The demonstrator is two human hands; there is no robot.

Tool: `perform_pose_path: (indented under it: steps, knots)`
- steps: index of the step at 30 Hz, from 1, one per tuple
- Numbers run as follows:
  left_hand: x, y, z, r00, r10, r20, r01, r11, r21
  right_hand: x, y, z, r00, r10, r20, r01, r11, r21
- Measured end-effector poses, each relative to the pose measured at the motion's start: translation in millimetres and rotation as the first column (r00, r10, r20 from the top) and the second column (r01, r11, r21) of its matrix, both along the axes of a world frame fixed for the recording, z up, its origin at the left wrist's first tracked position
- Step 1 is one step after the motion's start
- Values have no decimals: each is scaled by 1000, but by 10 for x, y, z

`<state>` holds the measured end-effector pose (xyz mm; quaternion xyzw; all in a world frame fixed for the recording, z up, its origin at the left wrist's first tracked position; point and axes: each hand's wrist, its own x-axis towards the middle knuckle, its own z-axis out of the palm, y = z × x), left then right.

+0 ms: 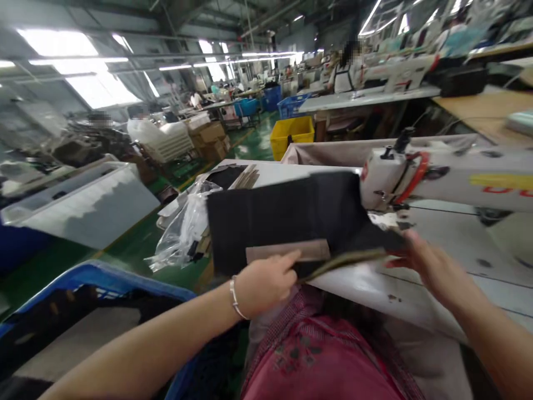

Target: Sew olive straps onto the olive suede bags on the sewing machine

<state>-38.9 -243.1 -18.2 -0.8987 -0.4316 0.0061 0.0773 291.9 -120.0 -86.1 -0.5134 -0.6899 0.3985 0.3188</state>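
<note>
Fingers (291,258) of left hand (262,283) on black fabric (283,214); right hand (425,264) gripping its edge

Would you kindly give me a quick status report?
Left hand pinching tan strip. Right hand gripping black fabric. Sewing machine close behind.

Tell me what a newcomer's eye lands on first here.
A black fabric piece fills the centre, held up by the left hand and the blurred right hand. A brown strip lies across its lower edge. Behind it to the right stands a white sewing machine.
</note>
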Motion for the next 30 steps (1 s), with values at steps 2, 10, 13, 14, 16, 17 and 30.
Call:
perform_pose_path:
  steps: [2, 10, 13, 14, 16, 17, 30]
  knots:
    - [189, 131, -311, 989, -148, -6, 147, 983, -113, 77, 1, -80, 1000, 20, -24, -23, 991, -133]
    - [-55, 1365, -442, 941, 156, 302, -133, 987, -94, 100, -113, -339, 956, -81, 281, 37, 987, 158]
    - [-47, 1823, -534, 956, 150, 253, -115, 982, -150, 117, -172, -320, 955, -69, 287, 33, 991, 128]
    - [-27, 1925, -561, 961, 147, 233, -108, 979, -175, 130, -183, -314, 953, -70, 295, 37, 993, 116]
    - [19, 2059, -584, 970, 142, 199, -97, 971, -217, 156, -197, -306, 946, -78, 314, 49, 994, 99]
    - [41, 2099, -578, 973, 136, 187, -91, 968, -233, 165, -201, -304, 944, -76, 321, 49, 995, 93]
    - [167, 1962, -354, 993, 72, 98, -28, 920, -391, 187, -233, -279, 934, -58, 352, -3, 985, 171]
